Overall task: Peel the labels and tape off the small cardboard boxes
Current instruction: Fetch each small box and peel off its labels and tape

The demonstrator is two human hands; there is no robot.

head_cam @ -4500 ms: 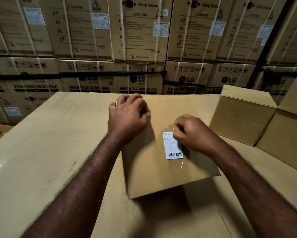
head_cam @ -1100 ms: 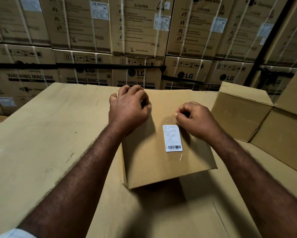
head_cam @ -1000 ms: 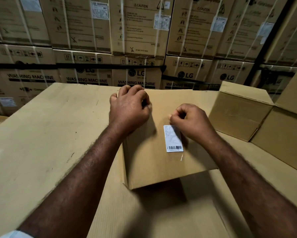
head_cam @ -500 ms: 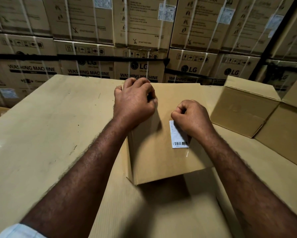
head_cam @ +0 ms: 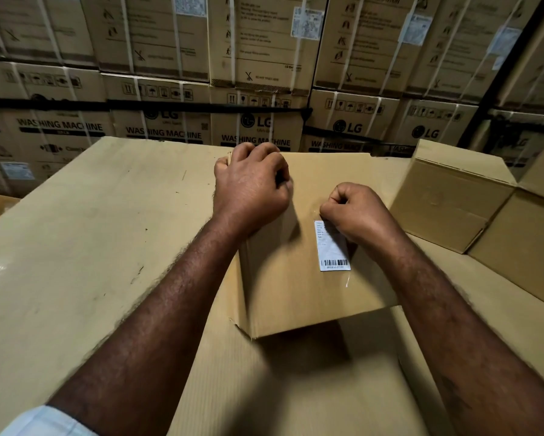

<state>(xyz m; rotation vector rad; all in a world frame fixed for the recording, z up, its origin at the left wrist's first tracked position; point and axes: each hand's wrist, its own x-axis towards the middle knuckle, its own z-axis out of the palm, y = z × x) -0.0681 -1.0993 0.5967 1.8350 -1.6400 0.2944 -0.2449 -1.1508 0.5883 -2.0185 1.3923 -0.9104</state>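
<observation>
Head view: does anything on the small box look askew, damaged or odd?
Nothing is damaged. The small box sits turned at an angle on the cardboard surface, left hand gripping its far edge. The barcode label lies flat, its top corner under the right hand. A sliver of clear tape glints below it.

Light: dim, warm; source out of view.
Shadows: dark patch on the bench (head_cam: 107,231) at the near side of the small box (head_cam: 296,294); softer one beside the left hand (head_cam: 252,190).
Glare: pale sheen at the bench's left edge.
Blur: slight smear on the far cartons (head_cam: 258,127).
Distortion: wide-angle bowing toward the edges.
</observation>
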